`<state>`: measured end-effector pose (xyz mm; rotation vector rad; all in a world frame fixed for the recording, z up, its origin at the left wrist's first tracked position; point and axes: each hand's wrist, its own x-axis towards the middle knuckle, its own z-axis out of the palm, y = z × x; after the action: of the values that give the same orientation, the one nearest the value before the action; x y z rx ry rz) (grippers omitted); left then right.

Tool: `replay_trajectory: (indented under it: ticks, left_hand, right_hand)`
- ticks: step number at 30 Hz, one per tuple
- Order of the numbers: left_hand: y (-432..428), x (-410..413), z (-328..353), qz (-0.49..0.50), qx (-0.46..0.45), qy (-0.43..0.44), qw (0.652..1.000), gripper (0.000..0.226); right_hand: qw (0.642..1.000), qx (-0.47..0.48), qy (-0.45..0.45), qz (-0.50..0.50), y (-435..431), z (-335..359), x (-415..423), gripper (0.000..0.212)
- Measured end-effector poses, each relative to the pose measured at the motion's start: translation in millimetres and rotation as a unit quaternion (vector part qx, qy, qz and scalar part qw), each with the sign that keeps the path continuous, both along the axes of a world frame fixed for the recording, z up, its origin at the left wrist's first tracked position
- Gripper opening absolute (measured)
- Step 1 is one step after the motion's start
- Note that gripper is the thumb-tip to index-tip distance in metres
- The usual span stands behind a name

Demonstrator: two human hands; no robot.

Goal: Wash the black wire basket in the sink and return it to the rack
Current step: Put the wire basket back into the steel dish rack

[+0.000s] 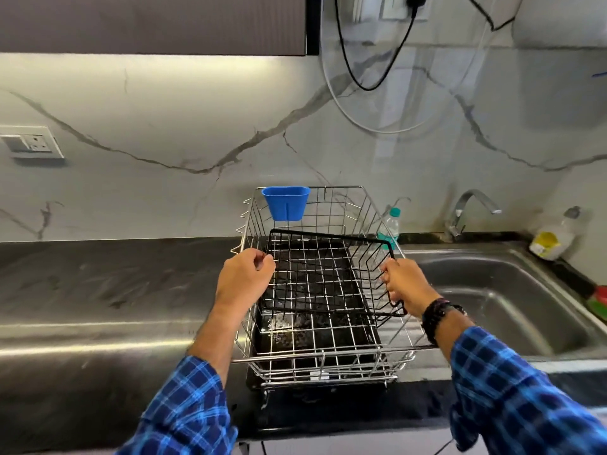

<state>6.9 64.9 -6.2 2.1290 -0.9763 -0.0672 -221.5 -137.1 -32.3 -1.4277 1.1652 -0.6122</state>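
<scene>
Your left hand point(244, 277) is curled round the left edge of the black wire basket point(328, 233), and your right hand point(407, 285) has its fingers wrapped round the right rim, so both are gripping it. The basket sits a bit crooked inside the top of the silver rack point(295, 359), on the dark tabletop point(98, 274) just left of the sink point(492, 290). A blue cup point(285, 203) hangs on the rack's back rim. Behind the rack there's a water bottle point(391, 224), and the tap point(466, 208) and a soap bottle point(551, 238) are over by the sink.
</scene>
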Motion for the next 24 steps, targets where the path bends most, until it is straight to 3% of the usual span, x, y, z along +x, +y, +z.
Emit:
replay_trajectory:
  ticks: [5, 7, 10, 13, 17, 24]
  left_hand:
    - [-23.4, -21.5, -3.4, 0.047, 0.121, -0.043, 0.991, 0.026]
    - [-31.9, -26.6, -2.2, 0.057, 0.212, -0.045, 0.975, 0.017]
    - [-42.5, -33.3, -9.7, 0.046, 0.323, -0.068, 0.943, 0.025]
    - [-51.0, -32.7, -19.8, 0.054, 0.359, -0.067, 0.929, 0.026]
    - [-63.8, -25.7, -17.4, 0.064, 0.377, -0.056, 0.922, 0.031]
    - [-78.4, -15.1, -21.4, 0.079, 0.401, -0.077, 0.91, 0.036]
  right_hand:
    - [0.997, 0.027, 0.072, 0.013, -40.6, -10.7, 3.6, 0.018]
    - [0.995, 0.038, 0.093, 0.02, -51.9, -10.5, 12.7, 0.014]
    - [0.988, -0.016, 0.146, 0.05, -59.7, -4.9, 30.7, 0.014]
    - [0.973, -0.066, 0.213, 0.064, -59.2, -3.3, 43.3, 0.015]
    - [0.958, -0.051, 0.266, 0.096, -59.5, -8.6, 51.3, 0.017]
    - [0.955, -0.04, 0.27, 0.115, -62.3, -23.9, 57.1, 0.016]
